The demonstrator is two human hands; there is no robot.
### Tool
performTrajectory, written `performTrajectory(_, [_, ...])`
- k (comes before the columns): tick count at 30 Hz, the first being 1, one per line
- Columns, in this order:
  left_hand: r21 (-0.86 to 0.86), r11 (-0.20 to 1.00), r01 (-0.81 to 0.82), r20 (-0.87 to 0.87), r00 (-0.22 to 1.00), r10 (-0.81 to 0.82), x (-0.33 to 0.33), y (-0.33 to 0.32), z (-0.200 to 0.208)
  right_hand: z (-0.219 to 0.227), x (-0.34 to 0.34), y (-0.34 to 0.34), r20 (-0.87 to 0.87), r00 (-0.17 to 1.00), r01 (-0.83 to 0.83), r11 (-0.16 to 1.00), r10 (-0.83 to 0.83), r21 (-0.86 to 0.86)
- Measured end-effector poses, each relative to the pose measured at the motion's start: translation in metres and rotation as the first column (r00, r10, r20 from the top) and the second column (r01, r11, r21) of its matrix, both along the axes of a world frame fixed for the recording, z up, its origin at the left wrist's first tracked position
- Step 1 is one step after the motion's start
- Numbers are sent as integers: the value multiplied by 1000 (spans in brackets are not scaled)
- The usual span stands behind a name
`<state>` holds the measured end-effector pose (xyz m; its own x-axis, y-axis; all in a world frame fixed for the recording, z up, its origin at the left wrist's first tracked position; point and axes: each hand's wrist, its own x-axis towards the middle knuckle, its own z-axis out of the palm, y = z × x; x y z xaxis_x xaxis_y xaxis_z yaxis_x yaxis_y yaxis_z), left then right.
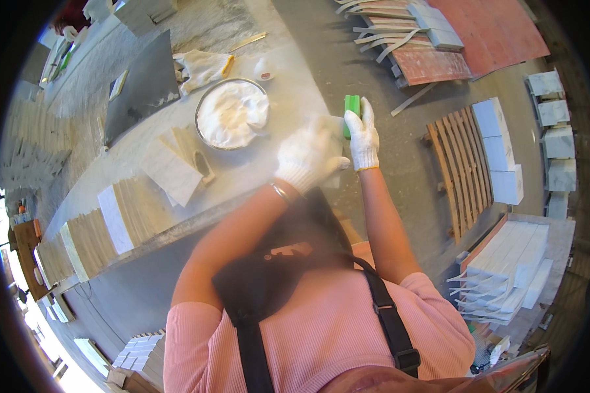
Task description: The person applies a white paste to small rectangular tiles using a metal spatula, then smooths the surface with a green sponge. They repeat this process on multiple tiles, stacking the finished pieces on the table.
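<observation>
My right hand (364, 141), in a white knit glove with a yellow cuff edge, is closed around a green rectangular block (353, 105) beyond the table's right edge. What kind of block it is, I cannot make out. My left hand (305, 156), also gloved in white, is smeared by motion over the table corner, close beside the right hand. Its fingers are too blurred to read. A round metal bowl of white powder (233, 112) stands on the pale, dusty table (167, 141), ahead and left of my left hand.
A white glove (206, 69) and a small white bottle (263, 69) lie near the bowl. Stone tiles (170, 171) and a row of upright slabs (134, 216) line the table's near left. Beyond the right edge stand a wooden pallet (462, 170) and stacked white strips (508, 262).
</observation>
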<state>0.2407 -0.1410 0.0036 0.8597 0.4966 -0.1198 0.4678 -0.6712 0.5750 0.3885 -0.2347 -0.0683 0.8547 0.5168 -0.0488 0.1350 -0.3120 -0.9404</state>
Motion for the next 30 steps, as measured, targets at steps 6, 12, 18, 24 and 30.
performTrajectory(6, [195,981,12,11,1000,-14,3,-14,3,-6,23,-13,-223,973,90,983,-53,159])
performTrajectory(12, [274,953,-128,135,986,94,-6,-24,-5,6,27,-30,-184,979,148,931,-90,335])
performTrajectory(18, [220,975,-33,76,997,16,-24,1,3,32,17,-27,-160,986,9,938,50,347])
performTrajectory(24, [34,995,-92,160,983,86,-87,-2,16,55,3,5,94,969,-239,966,230,98])
performTrajectory(30, [1,979,-202,260,946,195,-136,-15,14,61,-29,46,340,820,-341,870,460,-355])
